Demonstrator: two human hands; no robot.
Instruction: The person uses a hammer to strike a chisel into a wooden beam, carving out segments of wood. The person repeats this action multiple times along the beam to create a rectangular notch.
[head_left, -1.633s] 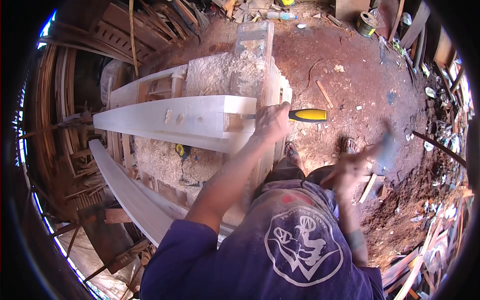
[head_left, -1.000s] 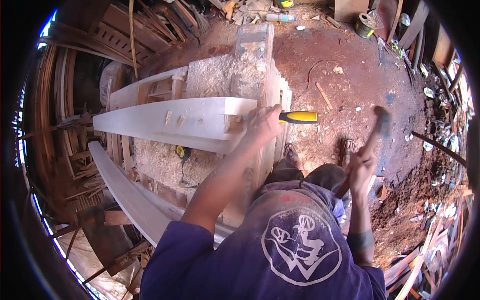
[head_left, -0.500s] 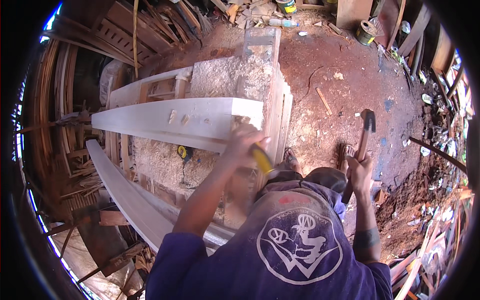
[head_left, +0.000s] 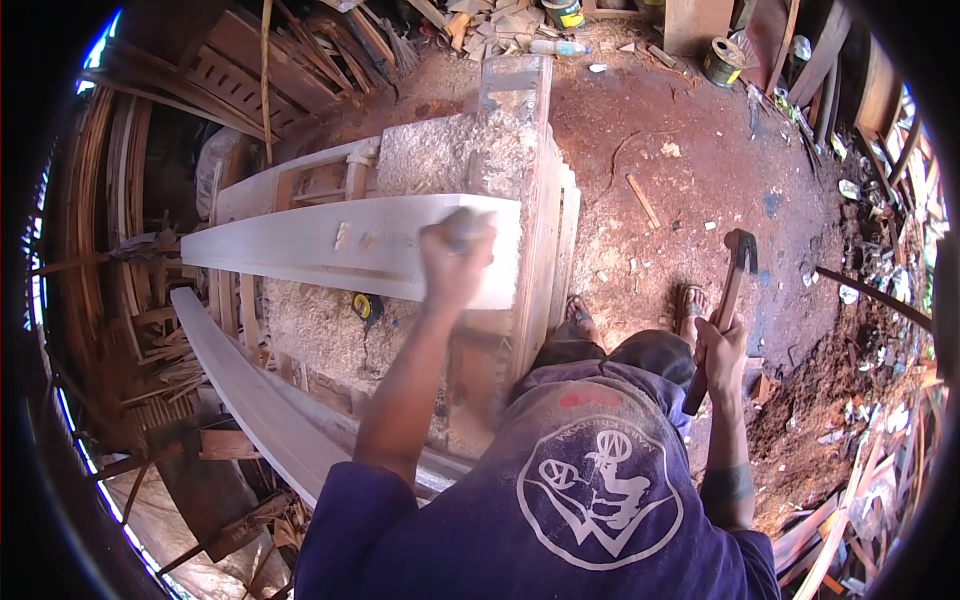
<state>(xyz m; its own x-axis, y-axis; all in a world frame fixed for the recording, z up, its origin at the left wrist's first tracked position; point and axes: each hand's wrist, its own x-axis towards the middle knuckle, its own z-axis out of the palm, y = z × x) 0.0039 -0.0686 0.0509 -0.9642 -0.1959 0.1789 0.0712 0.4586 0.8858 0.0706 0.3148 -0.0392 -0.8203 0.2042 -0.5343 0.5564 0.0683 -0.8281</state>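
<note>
My left hand [head_left: 452, 272] is closed over the right end of a long pale timber [head_left: 300, 240]. It grips what looks like the yellow-handled chisel of the earlier frame; motion smears the tool, and its blade is hidden. Only a greyish, blurred end [head_left: 466, 232] shows above the fist. To the left on the timber's top lie small wood chips [head_left: 342, 236]. My right hand [head_left: 721, 350] is wrapped round the wooden handle of a hammer [head_left: 734, 290], held off to the right beside my leg with its dark head up.
A yellow and black tape measure [head_left: 367, 307] rests among shavings on the workbench [head_left: 515, 105]. Another long pale timber [head_left: 255, 405] slants along the near left. Offcuts and boards [head_left: 290, 60] are stacked around; a small stick [head_left: 643, 200] lies on the floor, with an open can [head_left: 724, 62] behind.
My left hand has shifted left and turned over, so the yellow handle no longer shows. In my right hand the hammer has tipped slightly, its head moving a little lower and to the right.
</note>
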